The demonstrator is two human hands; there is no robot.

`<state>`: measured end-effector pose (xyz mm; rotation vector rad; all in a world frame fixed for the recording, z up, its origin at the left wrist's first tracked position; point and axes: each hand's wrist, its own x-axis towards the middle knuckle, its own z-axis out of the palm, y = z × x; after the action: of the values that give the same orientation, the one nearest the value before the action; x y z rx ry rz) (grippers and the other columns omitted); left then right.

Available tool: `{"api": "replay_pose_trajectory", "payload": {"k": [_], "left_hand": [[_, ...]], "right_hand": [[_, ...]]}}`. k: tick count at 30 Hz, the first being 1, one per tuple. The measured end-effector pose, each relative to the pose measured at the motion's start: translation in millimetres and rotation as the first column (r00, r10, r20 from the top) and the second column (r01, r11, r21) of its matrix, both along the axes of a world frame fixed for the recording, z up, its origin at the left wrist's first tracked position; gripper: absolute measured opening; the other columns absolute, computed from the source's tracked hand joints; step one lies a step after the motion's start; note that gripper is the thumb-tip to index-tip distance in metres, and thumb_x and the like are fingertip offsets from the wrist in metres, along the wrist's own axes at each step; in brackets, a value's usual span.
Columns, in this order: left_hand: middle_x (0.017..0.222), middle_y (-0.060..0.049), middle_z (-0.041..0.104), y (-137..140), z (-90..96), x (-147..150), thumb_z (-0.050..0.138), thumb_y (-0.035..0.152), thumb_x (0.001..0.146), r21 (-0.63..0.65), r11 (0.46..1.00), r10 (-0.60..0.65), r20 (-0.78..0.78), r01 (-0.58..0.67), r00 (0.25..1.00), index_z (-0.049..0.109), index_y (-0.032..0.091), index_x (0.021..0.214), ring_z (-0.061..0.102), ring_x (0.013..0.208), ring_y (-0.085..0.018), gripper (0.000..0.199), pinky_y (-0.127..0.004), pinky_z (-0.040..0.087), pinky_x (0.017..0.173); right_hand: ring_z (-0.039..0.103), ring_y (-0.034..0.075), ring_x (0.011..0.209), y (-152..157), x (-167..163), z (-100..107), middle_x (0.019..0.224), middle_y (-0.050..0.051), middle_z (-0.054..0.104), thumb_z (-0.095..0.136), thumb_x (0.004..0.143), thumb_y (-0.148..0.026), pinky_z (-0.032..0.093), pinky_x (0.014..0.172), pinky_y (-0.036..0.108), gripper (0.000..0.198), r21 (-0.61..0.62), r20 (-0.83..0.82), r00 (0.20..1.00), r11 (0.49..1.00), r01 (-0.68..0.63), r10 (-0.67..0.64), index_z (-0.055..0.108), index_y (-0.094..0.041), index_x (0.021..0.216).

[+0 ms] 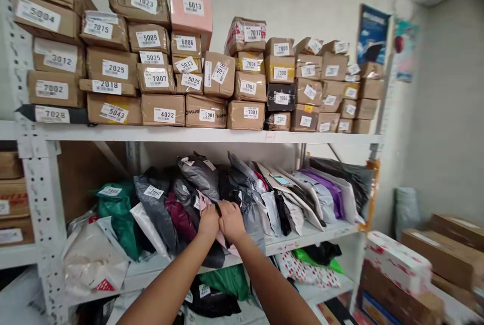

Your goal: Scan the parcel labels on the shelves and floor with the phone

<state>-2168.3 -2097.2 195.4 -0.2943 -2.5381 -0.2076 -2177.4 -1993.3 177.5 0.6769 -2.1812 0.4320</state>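
My left hand [208, 222] and my right hand [231, 220] are side by side among upright mailer bags on the middle shelf. A pink mailer bag [204, 201] is at my left hand, whose fingers are curled closed on its upper edge. My right hand is closed on the edge of a black mailer bag [218, 209] that shows between the hands. Fingertips are partly hidden. A dark red bag [180, 218] and a grey bag labelled 5002 [155, 209] stand to the left. Another grey bag [251, 214] leans just right of my right hand.
Numbered cardboard boxes [164, 109] are stacked on the upper white shelf [212, 134]. A phone [281, 179] lies on the bags further right. More parcels, including a green bag [230, 282], fill the lower shelf. Cartons [442, 249] are piled at right.
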Motion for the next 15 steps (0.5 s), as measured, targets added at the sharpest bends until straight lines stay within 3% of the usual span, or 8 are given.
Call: {"api": "replay_pose_trajectory", "payload": {"k": [3, 6, 9, 12, 15], "left_hand": [[0.117, -0.026, 0.055, 29, 14.0, -1, 0.045, 0.022, 0.085, 0.128, 0.966, 0.228, 0.006, -0.227, 0.974, 0.05, -0.002, 0.123, 0.054, 0.11, -0.034, 0.045, -0.043, 0.044, 0.091], [0.12, -0.034, 0.05, 57, 28.3, -16, 0.049, 0.038, 0.086, 0.258, 0.857, 0.437, 0.098, -0.447, 0.894, 0.032, -0.011, 0.132, 0.056, 0.106, -0.037, 0.07, -0.042, 0.047, 0.083], [0.122, -0.036, 0.05, 66, 32.7, -38, 0.053, 0.039, 0.085, 0.321, 0.751, 0.525, 0.239, -0.577, 0.817, 0.035, -0.013, 0.13, 0.058, 0.108, -0.034, 0.071, -0.036, 0.049, 0.079], [0.112, -0.026, 0.062, 58, 28.4, -54, 0.049, 0.042, 0.088, 0.338, 0.684, 0.537, 0.366, -0.646, 0.76, 0.051, -0.001, 0.119, 0.064, 0.099, -0.028, 0.053, -0.035, 0.051, 0.076], [0.104, -0.013, 0.067, 46, 22.7, -63, 0.05, 0.047, 0.089, 0.308, 0.711, 0.497, 0.415, -0.632, 0.762, 0.061, 0.01, 0.105, 0.065, 0.094, -0.021, 0.042, -0.038, 0.051, 0.081]], "right_hand": [[0.055, 0.028, 0.114, 44, -19, -6, 0.122, 0.01, 0.059, 0.058, 0.091, -0.025, 0.044, 0.097, 0.053, 0.026, 0.055, -0.02, 0.999, 0.998, -0.024, 0.025, 0.058, -0.016, 0.116], [0.054, 0.028, 0.115, 80, -35, -12, 0.124, 0.01, 0.058, 0.059, 0.09, -0.025, 0.045, 0.096, 0.051, 0.026, 0.113, -0.04, 0.995, 0.99, -0.088, 0.093, 0.058, -0.015, 0.114], [0.055, 0.027, 0.113, 92, -46, -14, 0.121, 0.01, 0.059, 0.06, 0.089, -0.024, 0.045, 0.094, 0.048, 0.026, 0.108, -0.07, 0.988, 0.985, -0.133, 0.14, 0.058, -0.015, 0.113], [0.055, 0.029, 0.108, 90, -46, -15, 0.115, 0.014, 0.06, 0.064, 0.081, -0.022, 0.046, 0.09, 0.044, 0.034, 0.015, -0.119, 0.985, 0.992, -0.126, 0.127, 0.058, -0.012, 0.113], [0.05, 0.037, 0.103, 83, -40, -14, 0.112, 0.024, 0.054, 0.062, 0.08, -0.03, 0.042, 0.087, 0.052, 0.055, -0.23, -0.167, 0.985, 0.973, -0.007, -0.032, 0.046, -0.005, 0.126]]}}
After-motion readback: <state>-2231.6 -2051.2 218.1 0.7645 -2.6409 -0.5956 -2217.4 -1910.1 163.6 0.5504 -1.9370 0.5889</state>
